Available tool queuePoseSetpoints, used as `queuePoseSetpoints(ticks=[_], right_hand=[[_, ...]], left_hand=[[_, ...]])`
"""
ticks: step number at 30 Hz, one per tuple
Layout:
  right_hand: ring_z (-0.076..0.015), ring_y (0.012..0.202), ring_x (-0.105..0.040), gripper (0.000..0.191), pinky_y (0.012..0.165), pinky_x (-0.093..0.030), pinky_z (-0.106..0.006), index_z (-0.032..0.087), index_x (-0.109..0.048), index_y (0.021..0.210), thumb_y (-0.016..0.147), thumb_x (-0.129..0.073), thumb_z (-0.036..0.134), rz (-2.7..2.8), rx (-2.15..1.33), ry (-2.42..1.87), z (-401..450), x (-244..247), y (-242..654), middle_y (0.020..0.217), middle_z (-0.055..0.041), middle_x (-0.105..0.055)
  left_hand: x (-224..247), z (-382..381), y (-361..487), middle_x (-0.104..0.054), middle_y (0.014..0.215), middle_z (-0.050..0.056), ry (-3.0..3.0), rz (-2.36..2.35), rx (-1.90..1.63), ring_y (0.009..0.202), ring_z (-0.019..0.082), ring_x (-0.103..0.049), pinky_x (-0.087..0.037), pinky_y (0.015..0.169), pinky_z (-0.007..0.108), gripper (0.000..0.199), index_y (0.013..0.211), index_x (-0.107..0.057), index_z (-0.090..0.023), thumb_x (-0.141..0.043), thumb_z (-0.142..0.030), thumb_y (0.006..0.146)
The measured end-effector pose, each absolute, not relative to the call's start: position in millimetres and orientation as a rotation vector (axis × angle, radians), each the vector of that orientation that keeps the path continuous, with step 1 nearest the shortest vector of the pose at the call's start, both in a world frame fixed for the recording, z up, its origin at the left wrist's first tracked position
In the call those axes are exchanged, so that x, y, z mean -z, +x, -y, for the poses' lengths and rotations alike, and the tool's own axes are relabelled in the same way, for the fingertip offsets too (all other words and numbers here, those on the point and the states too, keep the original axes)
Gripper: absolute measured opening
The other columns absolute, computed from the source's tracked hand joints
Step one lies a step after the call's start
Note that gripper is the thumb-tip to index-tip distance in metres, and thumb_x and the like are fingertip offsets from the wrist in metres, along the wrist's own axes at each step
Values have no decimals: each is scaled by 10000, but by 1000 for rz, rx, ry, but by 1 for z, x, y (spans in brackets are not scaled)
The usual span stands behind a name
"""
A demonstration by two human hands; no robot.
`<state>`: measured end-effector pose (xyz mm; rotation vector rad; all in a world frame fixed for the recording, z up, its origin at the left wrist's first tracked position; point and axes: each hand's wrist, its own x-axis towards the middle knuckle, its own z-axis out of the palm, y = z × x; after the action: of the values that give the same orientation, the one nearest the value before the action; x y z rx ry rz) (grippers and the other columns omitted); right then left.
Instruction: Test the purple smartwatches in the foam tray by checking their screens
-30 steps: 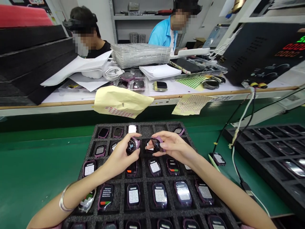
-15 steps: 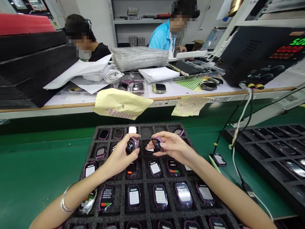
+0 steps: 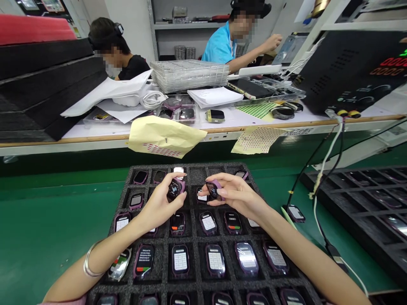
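Two grips hold steady over the foam tray (image 3: 165,262): our left hand (image 3: 157,205) clasps one watch (image 3: 174,189), our right hand (image 3: 243,194) pinches another watch (image 3: 212,190); only a far co-worker's hand (image 3: 272,42) rises, leaving our work unchanged.

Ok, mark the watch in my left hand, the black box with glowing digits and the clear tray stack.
Watch (image 3: 174,189) in left hand (image 3: 160,202): head view, on its screen.
Black box (image 3: 337,70): head view, on its vented side.
Clear tray stack (image 3: 190,79): head view, on its front.

Bkgd co-worker in blue shirt (image 3: 218,44), forearm (image 3: 248,58) now raised, hand (image 3: 272,43) higher vs. prev.
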<state>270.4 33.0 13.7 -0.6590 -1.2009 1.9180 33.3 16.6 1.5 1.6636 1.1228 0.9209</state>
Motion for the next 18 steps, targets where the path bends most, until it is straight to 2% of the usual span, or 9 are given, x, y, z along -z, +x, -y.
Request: queuePoseSetpoints(ticks=[5,10,13,15,18], right_hand=[[-309,1044,-631,249,793,-579,-356,160,-641,1097,850,-676,145,1210,-1902,-636,-32,-15,273,1028,-115,-670],[-300,1025,-639,250,748,-590,-330,177,-640,1089,845,-692,167,1246,-1883,-552,-31,-17,276,1017,-101,-668],[-303,1045,-629,240,763,-587,-344,175,-632,1090,855,-683,165,1260,-1887,-573,-32,-16,275,1042,-109,-667],[-302,1073,-615,259,778,-583,-341,166,-619,1111,860,-682,168,1265,-1896,-605,-33,-13,273,1089,-124,-658],[-295,1099,-601,270,780,-583,-330,151,-591,1144,882,-656,167,1275,-1926,-660,-35,-11,271,1172,-153,-630]], left_hand=[[-3,-17,33,-520,930,-7,1617,-1108,-971,515,58,-415,-379,498,190,358,1205,-452,-242,-519,-206,855],[-4,-16,31,-497,869,-20,1679,-1126,-1063,659,85,-488,-402,582,180,342,1142,-502,-246,-544,-136,821],[-3,-17,33,-480,833,-31,1609,-1115,-1004,543,60,-443,-386,503,184,351,1179,-479,-252,-549,-185,842],[-1,-19,35,-485,830,-29,1505,-1059,-941,498,54,-445,-412,488,199,417,1234,-434,-243,-571,-233,841],[0,-22,38,-521,858,-4,1339,-925,-909,593,93,-545,-500,578,238,487,1244,-422,-195,-606,-211,794]])
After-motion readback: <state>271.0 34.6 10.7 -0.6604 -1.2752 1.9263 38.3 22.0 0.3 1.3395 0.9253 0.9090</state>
